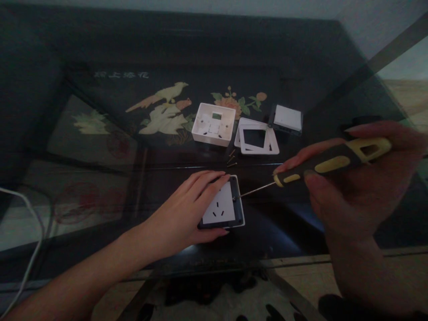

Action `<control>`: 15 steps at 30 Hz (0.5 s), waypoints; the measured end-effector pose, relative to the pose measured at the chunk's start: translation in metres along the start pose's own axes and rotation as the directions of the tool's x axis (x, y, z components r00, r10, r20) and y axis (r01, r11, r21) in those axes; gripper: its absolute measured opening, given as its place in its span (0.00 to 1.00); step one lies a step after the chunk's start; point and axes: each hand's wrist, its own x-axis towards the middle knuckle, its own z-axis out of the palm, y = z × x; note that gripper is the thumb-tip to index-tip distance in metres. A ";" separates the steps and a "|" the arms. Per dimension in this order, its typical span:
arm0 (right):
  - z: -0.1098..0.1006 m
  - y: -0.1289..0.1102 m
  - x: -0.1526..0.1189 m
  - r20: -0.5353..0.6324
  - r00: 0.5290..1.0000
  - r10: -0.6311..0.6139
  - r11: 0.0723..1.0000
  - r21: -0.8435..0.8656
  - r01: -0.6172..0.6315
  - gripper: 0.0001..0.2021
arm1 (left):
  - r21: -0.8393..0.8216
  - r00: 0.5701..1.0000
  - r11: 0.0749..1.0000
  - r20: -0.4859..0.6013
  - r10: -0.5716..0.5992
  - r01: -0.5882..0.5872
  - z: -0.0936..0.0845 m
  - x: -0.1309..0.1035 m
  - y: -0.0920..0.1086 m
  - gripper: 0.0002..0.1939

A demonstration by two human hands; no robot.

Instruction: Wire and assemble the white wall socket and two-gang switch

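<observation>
A wall socket (pixel 218 209) with a white face and dark edges sits in a white box near the table's front edge. My left hand (pixel 190 207) is wrapped over its left side, fingers on the top and thumb at the bottom. My right hand (pixel 361 196) grips a black and yellow screwdriver (pixel 321 166). The screwdriver's shaft slants down to the left, and its tip is at a screw on the socket's right edge.
Behind the socket lie several small screws (pixel 232 161), an open white box (pixel 214 125), white frames (pixel 257 137) and another switch or socket module (pixel 287 119). A white cable (pixel 38 240) runs along the left of the glass table (pixel 187 49).
</observation>
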 end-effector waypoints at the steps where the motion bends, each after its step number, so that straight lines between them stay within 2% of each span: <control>1: 0.000 0.001 0.001 0.019 0.999 -0.032 0.999 0.010 0.032 0.31 | 0.001 1.000 1.000 -0.001 0.000 0.000 0.000 0.000 0.000 0.46; 5: 0.001 0.001 0.003 0.043 0.996 -0.072 0.997 -0.027 0.073 0.31 | 0.048 1.000 0.999 -0.016 0.011 -0.010 0.001 -0.002 0.000 0.48; 9: 0.002 -0.003 0.002 0.025 0.999 -0.044 0.998 -0.047 0.045 0.32 | 0.102 0.998 0.995 -0.054 0.026 -0.020 0.004 -0.002 0.007 0.49; 15: 0.003 -0.006 0.001 0.042 0.998 -0.041 0.998 -0.048 0.043 0.33 | 0.163 0.991 0.987 -0.131 0.007 0.015 0.012 0.003 0.020 0.37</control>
